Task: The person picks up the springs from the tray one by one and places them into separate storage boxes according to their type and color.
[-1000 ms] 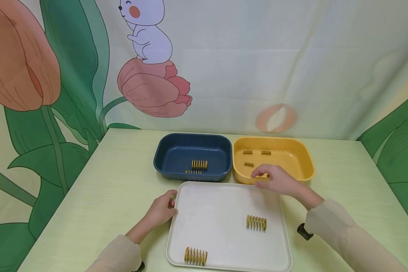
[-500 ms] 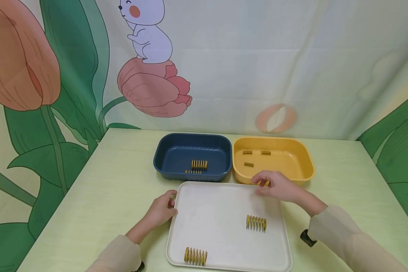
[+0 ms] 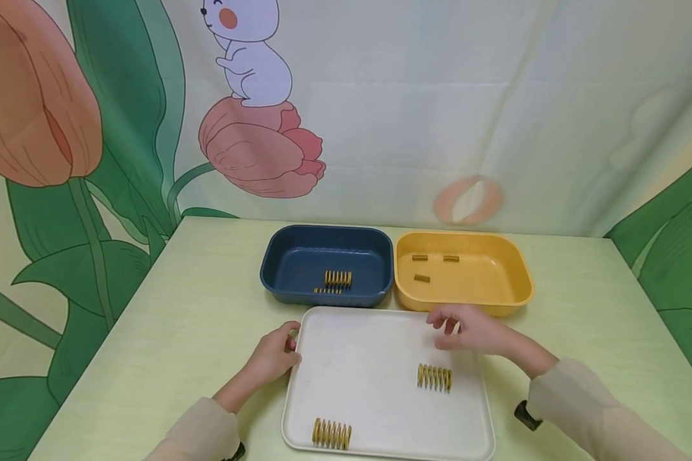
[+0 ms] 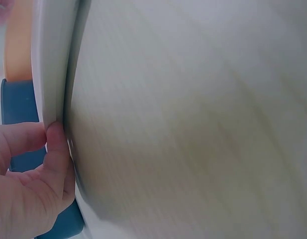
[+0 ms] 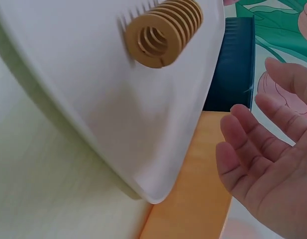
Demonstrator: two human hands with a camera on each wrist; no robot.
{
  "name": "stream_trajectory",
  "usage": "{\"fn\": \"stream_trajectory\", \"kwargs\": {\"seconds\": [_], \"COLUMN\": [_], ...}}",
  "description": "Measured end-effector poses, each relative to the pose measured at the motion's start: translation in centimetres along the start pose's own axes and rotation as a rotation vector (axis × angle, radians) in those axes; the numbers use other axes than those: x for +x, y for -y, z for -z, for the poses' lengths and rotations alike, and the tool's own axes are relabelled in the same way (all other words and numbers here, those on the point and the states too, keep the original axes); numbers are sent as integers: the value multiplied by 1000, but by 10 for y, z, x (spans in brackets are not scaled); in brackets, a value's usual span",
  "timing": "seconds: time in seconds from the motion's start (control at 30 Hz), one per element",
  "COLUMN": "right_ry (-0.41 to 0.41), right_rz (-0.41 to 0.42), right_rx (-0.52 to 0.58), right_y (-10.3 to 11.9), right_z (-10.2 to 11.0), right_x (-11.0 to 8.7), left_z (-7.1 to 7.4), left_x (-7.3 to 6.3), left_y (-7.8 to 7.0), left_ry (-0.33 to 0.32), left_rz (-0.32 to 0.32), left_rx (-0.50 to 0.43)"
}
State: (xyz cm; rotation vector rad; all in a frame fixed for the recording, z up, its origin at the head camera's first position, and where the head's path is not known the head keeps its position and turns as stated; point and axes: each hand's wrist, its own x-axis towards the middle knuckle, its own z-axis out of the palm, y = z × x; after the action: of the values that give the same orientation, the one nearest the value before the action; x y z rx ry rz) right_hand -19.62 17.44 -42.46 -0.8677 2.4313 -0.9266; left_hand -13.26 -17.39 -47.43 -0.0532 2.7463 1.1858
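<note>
Two large yellow coil springs [image 3: 435,378] on white plastic tray [image 3: 357,358]: judged stiff, light, roll-prone; best pinched mid-coil. Right hand [image 3: 471,328] spread, empty; left hand [image 3: 273,354] pinching tray rim.

The right hand [image 3: 471,329] has drawn back from the yellow bin [image 3: 519,282] to over the white tray [image 3: 357,358], fingers [image 5: 243,132] loosened, empty.

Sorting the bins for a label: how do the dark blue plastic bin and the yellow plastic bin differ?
The dark blue plastic bin holds one large coil spring; the yellow plastic bin holds three small springs. The blue one sits left, the yellow right. Both are rounded rectangular bins, similar in size, side by side behind the white tray.
</note>
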Motion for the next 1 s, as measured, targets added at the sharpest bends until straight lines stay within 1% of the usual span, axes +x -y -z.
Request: {"fn": "stream_trajectory", "kwargs": {"seconds": [0.17,0.33,0.57,0.8,1.0], "right_ry": [22,51,59,84,94], "right_rz": [0,-26,-55,-96,-54], "right_rx": [14,24,27,43,47], "right_y": [-1,-4,-6,-5,-9], "right_z": [-5,-10,-15,-20,-25], "right_x": [-4,-8,-10,-15,-18], "left_z": [0,-1,0,0,0], "left_x": [1,1,1,1,1], "left_y": [1,1,1,1,1], "left_ry": [6,6,3,4,6], "left_rz": [3,-2,-4,-5,-9], "left_rx": [-3,-3,7,18,25]}}
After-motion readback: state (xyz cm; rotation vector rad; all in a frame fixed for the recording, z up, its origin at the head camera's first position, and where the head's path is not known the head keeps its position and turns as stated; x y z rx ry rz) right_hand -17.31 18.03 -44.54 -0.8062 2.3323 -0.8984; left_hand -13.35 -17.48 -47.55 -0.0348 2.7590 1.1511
